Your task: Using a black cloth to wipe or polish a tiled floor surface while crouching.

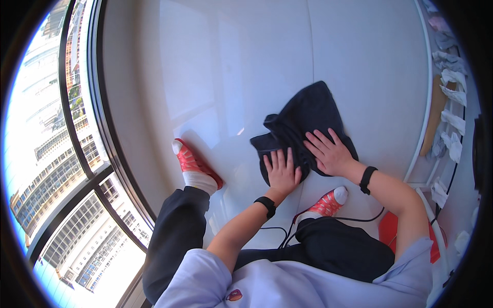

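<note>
A dark cloth point(314, 115), rumpled and partly folded, lies on the glossy pale tiled floor point(246, 77) in front of me. Its broad part spreads away to the upper right, and a smaller folded part sticks out on the left. My left hand point(282, 171) rests palm down on the near left part, fingers apart. My right hand point(330, 153) lies flat on the right part, fingers also spread. Neither hand grips the fabric; both press or rest on top of it. A black band circles each wrist.
Windows with a dark frame point(104, 115) run along the left. My feet in red slippers point(198, 165) stand either side of the cloth's near end. A black cable point(358, 220) crosses by my right foot. Small white cloths point(453, 121) hang on a rack at right, near a red object point(388, 231).
</note>
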Demonstrator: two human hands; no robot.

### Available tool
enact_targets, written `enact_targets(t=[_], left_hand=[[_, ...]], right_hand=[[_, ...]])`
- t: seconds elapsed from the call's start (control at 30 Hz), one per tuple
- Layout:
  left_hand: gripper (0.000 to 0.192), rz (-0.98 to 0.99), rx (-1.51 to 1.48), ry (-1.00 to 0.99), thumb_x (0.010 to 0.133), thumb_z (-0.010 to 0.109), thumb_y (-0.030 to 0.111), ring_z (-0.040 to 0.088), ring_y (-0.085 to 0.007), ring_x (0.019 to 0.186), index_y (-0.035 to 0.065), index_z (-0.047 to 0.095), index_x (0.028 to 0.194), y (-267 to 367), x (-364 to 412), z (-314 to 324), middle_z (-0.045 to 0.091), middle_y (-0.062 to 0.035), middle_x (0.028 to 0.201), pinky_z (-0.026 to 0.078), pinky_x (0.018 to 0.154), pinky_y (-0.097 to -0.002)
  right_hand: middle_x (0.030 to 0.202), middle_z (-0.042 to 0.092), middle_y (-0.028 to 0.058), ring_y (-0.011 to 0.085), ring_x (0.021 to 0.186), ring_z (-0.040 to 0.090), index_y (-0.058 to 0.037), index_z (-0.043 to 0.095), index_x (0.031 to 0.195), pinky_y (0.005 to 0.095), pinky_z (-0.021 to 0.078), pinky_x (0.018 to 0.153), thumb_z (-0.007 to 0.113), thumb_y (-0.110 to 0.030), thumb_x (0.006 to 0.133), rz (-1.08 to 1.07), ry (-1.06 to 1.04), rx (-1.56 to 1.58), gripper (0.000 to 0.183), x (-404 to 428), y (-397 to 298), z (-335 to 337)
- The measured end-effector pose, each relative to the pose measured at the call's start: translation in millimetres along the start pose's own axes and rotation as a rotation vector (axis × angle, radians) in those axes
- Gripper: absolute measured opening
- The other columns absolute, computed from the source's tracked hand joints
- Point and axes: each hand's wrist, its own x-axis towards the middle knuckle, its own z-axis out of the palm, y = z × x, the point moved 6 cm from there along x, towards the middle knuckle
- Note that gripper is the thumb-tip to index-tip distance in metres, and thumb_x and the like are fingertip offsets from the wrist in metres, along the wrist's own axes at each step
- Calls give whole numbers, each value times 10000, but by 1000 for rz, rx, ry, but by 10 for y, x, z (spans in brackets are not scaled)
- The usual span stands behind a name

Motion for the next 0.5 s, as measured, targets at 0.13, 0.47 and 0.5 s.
enact_targets(t=[0.13, 0.47, 0.5], left_hand=[[633, 328, -117, -24, 784, 557, 427, 394, -353, 1282, 91, 511, 1319, 300, 381, -144, 469, -186, 1328, 197, 1077, -592], [626, 781, -85, 89, 769, 579, 426, 342, -294, 1354, 232, 495, 1358, 247, 2189, -883, 437, -109, 1418, 195, 1121, -519], [615, 768, -44, 130, 783, 569, 442, 334, -289, 1360, 256, 487, 1363, 196, 2385, -964, 433, -106, 1422, 190, 1123, -516]], right_hand=[[1429, 435, 102, 252, 1348, 364, -82, 545, 1264, 472, 200, 1129, 561, -232, 749, 175, 62, -33, 537, -393, 180, -53], [1492, 325, 149, 318, 1386, 288, -24, 400, 1378, 538, 171, 1115, 524, -218, 793, 554, 271, -197, 628, 250, 871, -368], [1498, 319, 140, 318, 1387, 286, -31, 389, 1388, 539, 179, 1111, 523, -224, 803, 580, 298, -226, 631, 425, 981, -433]])
